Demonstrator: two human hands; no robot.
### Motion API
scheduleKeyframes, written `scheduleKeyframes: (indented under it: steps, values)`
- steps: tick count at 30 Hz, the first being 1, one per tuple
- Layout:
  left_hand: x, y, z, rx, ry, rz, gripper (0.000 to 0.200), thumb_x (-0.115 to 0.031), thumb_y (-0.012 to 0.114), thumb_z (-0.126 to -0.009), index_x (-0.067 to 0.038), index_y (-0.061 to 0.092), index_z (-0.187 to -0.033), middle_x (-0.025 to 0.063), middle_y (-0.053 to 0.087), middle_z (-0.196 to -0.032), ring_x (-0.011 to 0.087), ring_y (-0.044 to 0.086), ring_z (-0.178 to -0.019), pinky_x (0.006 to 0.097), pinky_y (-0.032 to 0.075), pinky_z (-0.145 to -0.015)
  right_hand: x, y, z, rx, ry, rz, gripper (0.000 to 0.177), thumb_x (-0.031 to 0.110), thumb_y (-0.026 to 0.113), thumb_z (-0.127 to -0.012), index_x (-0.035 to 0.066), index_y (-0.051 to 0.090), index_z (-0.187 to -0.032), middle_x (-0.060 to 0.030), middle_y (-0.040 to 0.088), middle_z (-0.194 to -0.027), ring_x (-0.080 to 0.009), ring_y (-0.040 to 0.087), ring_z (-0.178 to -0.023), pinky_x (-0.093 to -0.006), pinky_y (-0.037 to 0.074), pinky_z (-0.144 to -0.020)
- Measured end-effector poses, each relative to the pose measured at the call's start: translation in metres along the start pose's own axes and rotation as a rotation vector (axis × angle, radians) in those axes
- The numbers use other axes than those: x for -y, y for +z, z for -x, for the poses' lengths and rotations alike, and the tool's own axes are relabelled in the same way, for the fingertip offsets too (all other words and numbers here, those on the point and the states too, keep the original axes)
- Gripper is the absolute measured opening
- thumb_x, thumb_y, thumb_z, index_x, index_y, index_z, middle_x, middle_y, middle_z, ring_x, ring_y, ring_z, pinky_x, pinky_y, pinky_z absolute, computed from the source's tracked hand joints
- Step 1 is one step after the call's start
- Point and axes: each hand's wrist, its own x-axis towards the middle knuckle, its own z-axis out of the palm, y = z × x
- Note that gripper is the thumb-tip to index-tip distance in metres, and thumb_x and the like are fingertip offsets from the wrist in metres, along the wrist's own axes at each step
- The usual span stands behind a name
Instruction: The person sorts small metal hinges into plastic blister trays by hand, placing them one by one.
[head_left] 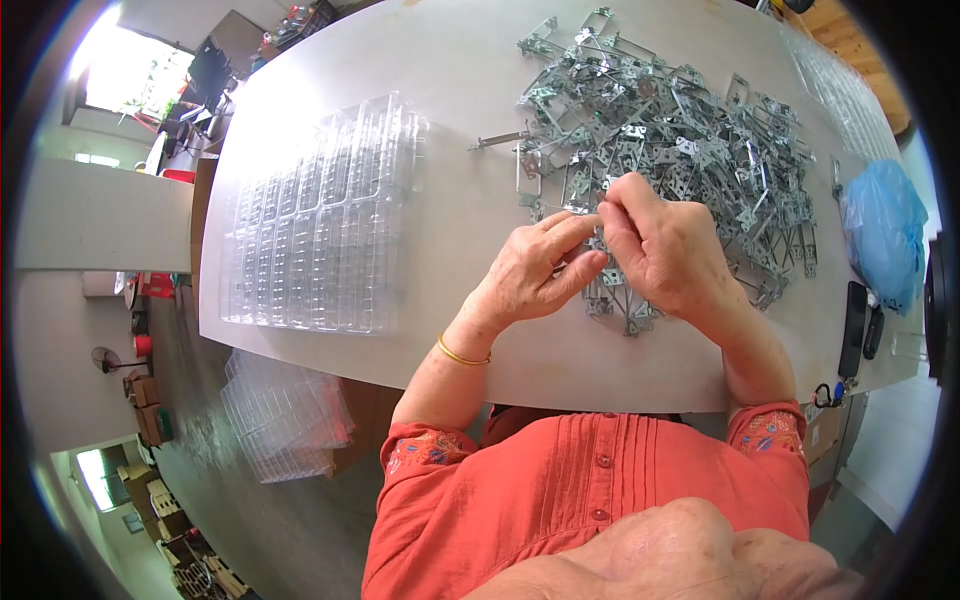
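My left hand (pixel 545 265) and my right hand (pixel 665 245) meet over the near-left edge of a heap of small metal brackets (pixel 660 125). The right fingers are curled into a pinch; whatever sits in them is hidden behind the knuckles. On the left, the index finger reaches to the right hand's fingertips, with the thumb close below it and the other fingers bent. Any piece between the two hands is too small or covered to make out. The brackets are silvery, with thin rods and punched plates, and lie tangled together.
Left on the table stands a stack of clear plastic trays (pixel 320 225). More clear trays (pixel 280 415) are below the table's left edge. To the right lie a blue plastic bag (pixel 884 230), a black long object (pixel 852 328) and clear plastic sheeting (pixel 840 90).
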Motion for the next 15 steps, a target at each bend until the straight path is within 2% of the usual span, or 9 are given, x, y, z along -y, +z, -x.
scheduleKeyframes:
  steps: [3, 6, 7, 10, 11, 15]
  values:
    - [0.002, 0.003, -0.001, 0.018, 0.058, 0.031, 0.034, -0.024, 0.066, -0.101, 0.003, 0.067, -0.121, 0.0059, 0.055, -0.076, 0.0196, 0.05, -0.065, 0.0329, 0.042, -0.061, 0.0, -0.008, -0.004, -0.096, 0.023, -0.019, 0.01, 0.014, 0.063, -0.102, 0.007, 0.056, -0.103, -0.0131, 0.062, -0.065, -0.0349, 0.066, -0.056, -0.0432, 0.048, -0.049]
    - [-0.006, -0.002, 0.002, -0.031, -0.302, 0.527, 0.039, -0.03, 0.061, -0.105, 0.005, 0.068, -0.122, -0.0008, 0.053, -0.076, 0.0106, 0.046, -0.065, 0.0259, 0.036, -0.058, 0.005, -0.021, -0.007, -0.084, 0.141, -0.181, 0.01, 0.012, 0.064, -0.102, 0.006, 0.056, -0.102, -0.0138, 0.064, -0.07, -0.033, 0.065, -0.058, -0.0401, 0.048, -0.052]
    - [-0.006, -0.004, 0.002, -0.087, -0.354, 0.617, 0.047, -0.036, 0.056, -0.107, 0.007, 0.067, -0.124, -0.0039, 0.051, -0.076, 0.0052, 0.041, -0.063, 0.0216, 0.029, -0.056, 0.003, -0.021, -0.007, -0.067, 0.162, -0.228, 0.01, 0.011, 0.064, -0.102, 0.006, 0.057, -0.103, -0.0138, 0.064, -0.071, -0.0322, 0.064, -0.059, -0.0395, 0.048, -0.053]
    - [0.001, -0.01, 0.002, -0.134, -0.404, 0.804, 0.054, -0.04, 0.053, -0.108, 0.01, 0.065, -0.126, -0.0021, 0.051, -0.075, 0.0064, 0.037, -0.058, 0.0226, 0.027, -0.054, 0.005, -0.023, -0.007, -0.004, 0.206, -0.289, 0.009, 0.011, 0.065, -0.101, 0.005, 0.059, -0.104, -0.0139, 0.064, -0.072, -0.0297, 0.064, -0.061, -0.0385, 0.048, -0.056]
    - [0.001, -0.009, 0.002, -0.144, -0.389, 0.812, 0.055, -0.044, 0.05, -0.11, 0.005, 0.066, -0.126, -0.0059, 0.046, -0.073, 0.0037, 0.034, -0.058, 0.0213, 0.025, -0.052, 0.007, -0.023, -0.007, 0.019, 0.22, -0.297, 0.009, 0.011, 0.065, -0.101, 0.005, 0.06, -0.105, -0.014, 0.064, -0.072, -0.0289, 0.064, -0.061, -0.0383, 0.049, -0.057]
    - [0.0, -0.01, 0.001, -0.144, -0.389, 0.873, 0.054, -0.044, 0.05, -0.11, 0.005, 0.066, -0.126, -0.0047, 0.046, -0.072, 0.0042, 0.035, -0.058, 0.0219, 0.025, -0.051, 0.009, -0.024, -0.007, 0.124, 0.227, -0.282, 0.007, 0.01, 0.064, -0.1, 0.004, 0.062, -0.104, -0.0146, 0.064, -0.072, -0.0291, 0.064, -0.06, -0.0389, 0.048, -0.057]
